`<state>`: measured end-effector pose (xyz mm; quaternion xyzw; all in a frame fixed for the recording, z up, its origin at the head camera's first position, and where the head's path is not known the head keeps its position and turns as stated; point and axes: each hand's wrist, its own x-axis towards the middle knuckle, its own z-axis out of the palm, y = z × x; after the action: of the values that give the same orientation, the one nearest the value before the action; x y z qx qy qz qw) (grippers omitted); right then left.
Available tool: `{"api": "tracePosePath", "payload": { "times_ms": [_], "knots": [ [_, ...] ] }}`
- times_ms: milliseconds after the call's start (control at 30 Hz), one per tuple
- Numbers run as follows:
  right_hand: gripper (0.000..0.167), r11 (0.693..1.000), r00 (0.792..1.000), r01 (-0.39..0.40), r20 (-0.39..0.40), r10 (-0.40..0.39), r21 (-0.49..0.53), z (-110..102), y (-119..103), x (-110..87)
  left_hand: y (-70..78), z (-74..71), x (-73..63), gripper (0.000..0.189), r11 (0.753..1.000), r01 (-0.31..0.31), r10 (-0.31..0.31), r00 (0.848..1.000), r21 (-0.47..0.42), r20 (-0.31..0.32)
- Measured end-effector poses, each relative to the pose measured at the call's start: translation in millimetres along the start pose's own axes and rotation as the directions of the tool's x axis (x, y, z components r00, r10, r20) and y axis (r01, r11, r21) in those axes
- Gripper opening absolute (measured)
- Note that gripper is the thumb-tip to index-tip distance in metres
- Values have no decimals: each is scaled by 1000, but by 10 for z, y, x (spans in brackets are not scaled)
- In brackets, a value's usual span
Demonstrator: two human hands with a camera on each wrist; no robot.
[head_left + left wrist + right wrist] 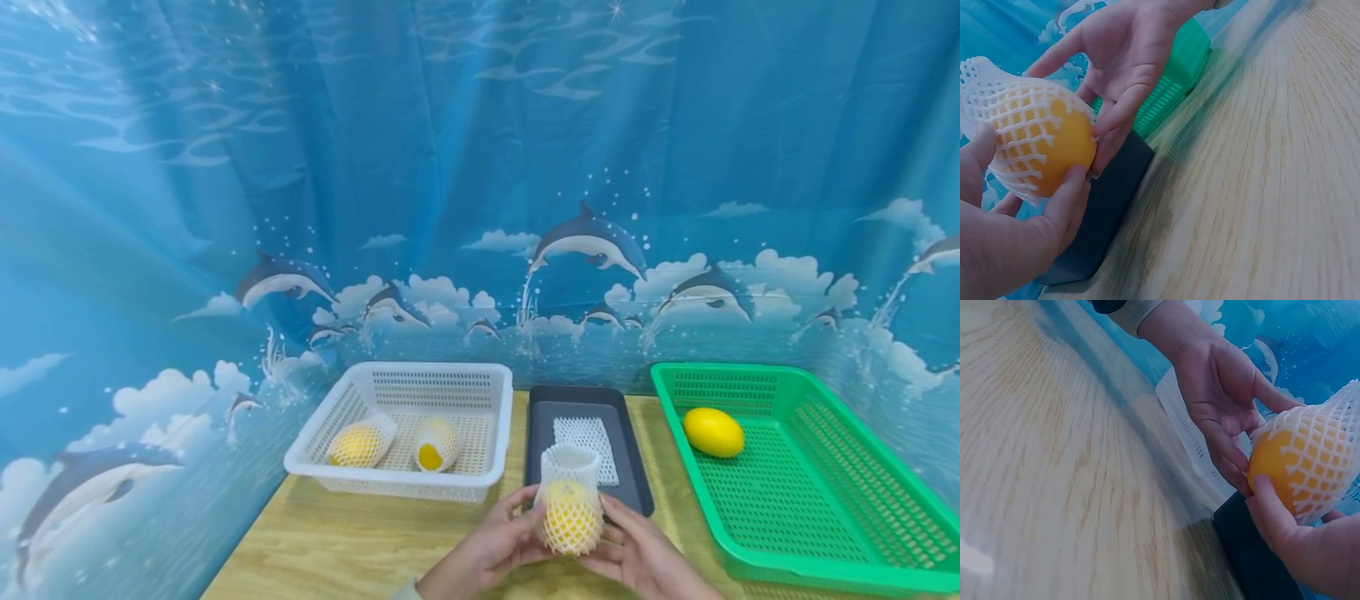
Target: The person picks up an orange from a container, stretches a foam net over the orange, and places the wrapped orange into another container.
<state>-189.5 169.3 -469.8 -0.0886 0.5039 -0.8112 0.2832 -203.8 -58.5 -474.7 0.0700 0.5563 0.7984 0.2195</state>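
Between both hands, above the table's front, is a yellow oval fruit [1075, 140] inside a white foam net sleeve [570, 461]. The sleeve's loose end stands up over the fruit, while the bottom of the fruit shows bare in the wrist views. My left hand [498, 537] holds it from the left, fingers and thumb around its side. From the right, my right hand [641, 546] grips it the same way. Just behind the hands lies a dark grey tray [540, 417] with flat white foam net sleeves [588, 437] on it.
A white basket [397, 479] at left holds two yellow fruits in net sleeves, one a netted fruit [356, 446], the other a netted fruit [437, 446]. On the right, a green basket [795, 483] holds one bare yellow fruit [714, 432]. A dolphin-print curtain [465, 167] hangs behind the wooden table [300, 542].
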Motion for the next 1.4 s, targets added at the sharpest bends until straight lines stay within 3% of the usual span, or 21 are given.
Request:
{"api": "tracePosePath", "payload": {
  "times_ms": [267, 467, 733, 967, 1200, 1400],
  "knots": [
    [81, 1000, 998, 13, -68, -13, -2, 57, 34, 34, -46, -29, -4, 57, 1000, -10, 10, 1000, 1, 14],
    [85, 999, 997, 27, -76, -24, 30, 48, 60, 39, -34, -45, -4, 55, 1000, -3, 3, 999, 6, 32],
    [76, 997, 996, 70, -47, -70, 15, 17, 94, 43, -7, -39, 12, 64, 1000, 7, -7, 999, -3, 35],
    [78, 997, 995, 76, -67, -75, 6, 21, 110, 53, -15, -28, 11, 56, 1000, 18, -18, 1000, -6, 13],
    [76, 997, 997, 74, -9, -74, 8, -22, 113, 36, -26, -47, -9, 53, 999, 12, -11, 999, -37, 41],
    [79, 998, 998, 60, -5, -60, 21, -24, 97, 35, -16, -61, -8, 56, 998, 18, -14, 998, -58, 67]
  ]
}}
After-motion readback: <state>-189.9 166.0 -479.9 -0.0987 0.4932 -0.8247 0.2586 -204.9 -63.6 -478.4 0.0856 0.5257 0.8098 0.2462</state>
